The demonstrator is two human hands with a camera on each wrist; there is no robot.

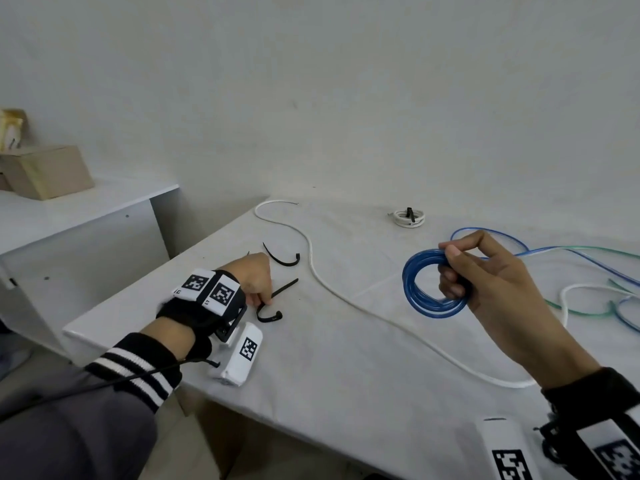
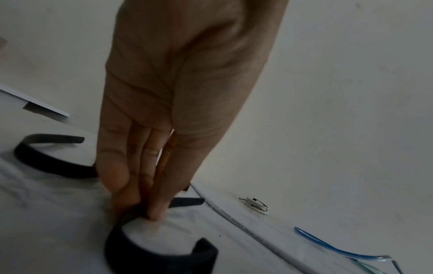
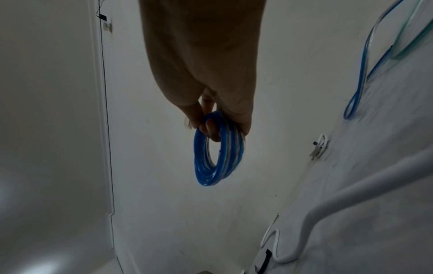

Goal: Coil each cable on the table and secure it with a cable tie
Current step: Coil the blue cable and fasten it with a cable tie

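My right hand is raised above the table and grips a coiled blue cable, fingers through the ring and thumb on top. The right wrist view shows the coil hanging from the fingers. My left hand is down on the table at the left, pinching a curled black cable tie between thumb and fingertips. In the left wrist view the fingers meet on the tie at the cloth.
A long white cable snakes across the table middle. Another black tie lies beyond my left hand. A tied white coil sits at the back. Loose blue and green cables spread at right. A cardboard box stands on the side shelf.
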